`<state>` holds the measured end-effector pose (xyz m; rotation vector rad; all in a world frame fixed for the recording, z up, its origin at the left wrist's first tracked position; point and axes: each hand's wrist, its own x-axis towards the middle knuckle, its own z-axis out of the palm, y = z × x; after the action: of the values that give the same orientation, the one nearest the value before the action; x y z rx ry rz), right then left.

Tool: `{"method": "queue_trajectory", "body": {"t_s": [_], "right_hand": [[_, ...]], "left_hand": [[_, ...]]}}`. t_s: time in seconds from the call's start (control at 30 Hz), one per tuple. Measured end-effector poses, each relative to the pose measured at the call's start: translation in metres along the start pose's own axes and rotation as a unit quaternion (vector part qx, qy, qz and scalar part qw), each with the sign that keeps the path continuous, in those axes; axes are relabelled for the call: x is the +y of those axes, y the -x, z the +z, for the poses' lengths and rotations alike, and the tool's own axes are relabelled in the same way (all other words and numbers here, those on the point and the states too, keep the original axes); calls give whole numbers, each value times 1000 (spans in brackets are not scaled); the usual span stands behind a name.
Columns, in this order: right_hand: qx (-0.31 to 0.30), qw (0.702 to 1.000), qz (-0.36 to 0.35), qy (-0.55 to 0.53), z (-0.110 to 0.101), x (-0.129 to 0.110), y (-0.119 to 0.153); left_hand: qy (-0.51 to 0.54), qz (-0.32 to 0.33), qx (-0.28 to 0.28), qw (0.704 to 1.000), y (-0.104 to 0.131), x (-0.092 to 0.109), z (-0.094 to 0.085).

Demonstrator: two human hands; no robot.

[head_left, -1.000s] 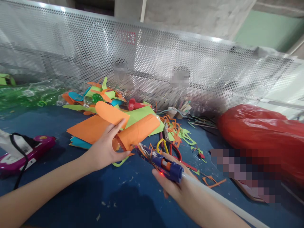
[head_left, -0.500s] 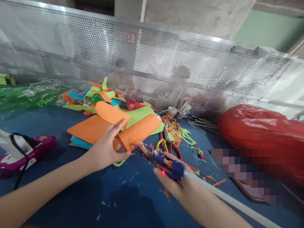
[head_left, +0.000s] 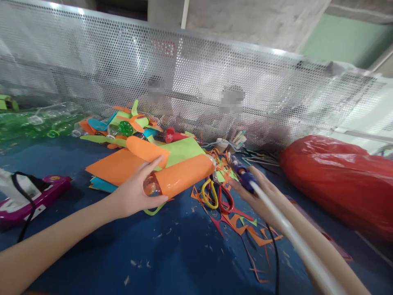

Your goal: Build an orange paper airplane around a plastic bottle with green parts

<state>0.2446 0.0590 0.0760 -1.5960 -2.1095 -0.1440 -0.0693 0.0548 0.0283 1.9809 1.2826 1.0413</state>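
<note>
My left hand (head_left: 133, 194) is closed around one end of a clear plastic bottle (head_left: 186, 174) wrapped in orange paper, holding it tilted above the table. A rounded orange paper wing (head_left: 145, 149) sticks out from the bottle's far side, beside my fingers. In my right hand (head_left: 264, 192) is a blue hot glue gun (head_left: 247, 178), a long white glue stick (head_left: 285, 227) running out of its rear. Its tip points away over the paper scraps, apart from the bottle. Yellow-handled scissors (head_left: 210, 196) and red-handled scissors (head_left: 226, 200) lie between my hands.
Orange and green paper sheets (head_left: 112, 166) lie behind the left hand. Finished-looking paper-and-bottle planes (head_left: 135, 121) and green bottles (head_left: 39, 123) sit farther back. A purple device (head_left: 57, 184) is at left, a red plastic bag (head_left: 334, 176) at right. A perforated metal screen (head_left: 107, 61) borders the table.
My right hand has carried the glue gun away from the bottle, rightward and farther back, uncovering scissors and scraps. The bottle has turned slightly and shifted a little right in my left hand.
</note>
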Motion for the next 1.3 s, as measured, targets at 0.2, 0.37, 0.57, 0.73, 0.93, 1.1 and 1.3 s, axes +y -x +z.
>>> {"method": "queue_trajectory", "body": {"t_s": [0.2, 0.37, 0.57, 0.73, 0.93, 1.1, 1.3], "right_hand": [[-209, 974, 22, 83, 21, 52, -9], [-245, 968, 37, 39, -6, 58, -14], [-87, 981, 27, -172, -15, 3, -28], [-287, 893, -7, -346, 24, -56, -28], [-389, 810, 81, -432, 36, -62, -46], [-264, 820, 120, -493, 30, -54, -66], [-279, 773, 69, -566, 26, -73, -45]], "left_hand": [[142, -59, -137, 979, 5, 6, -2], [248, -77, -235, 937, 8, 10, -7], [331, -65, -398, 853, 7, 8, -16], [358, -46, -439, 823, 4, 9, -13], [340, -67, -407, 845, 2, 7, -14], [278, -59, -309, 908, -2, -9, -11], [349, -62, -299, 886, -3, -20, 2]]}}
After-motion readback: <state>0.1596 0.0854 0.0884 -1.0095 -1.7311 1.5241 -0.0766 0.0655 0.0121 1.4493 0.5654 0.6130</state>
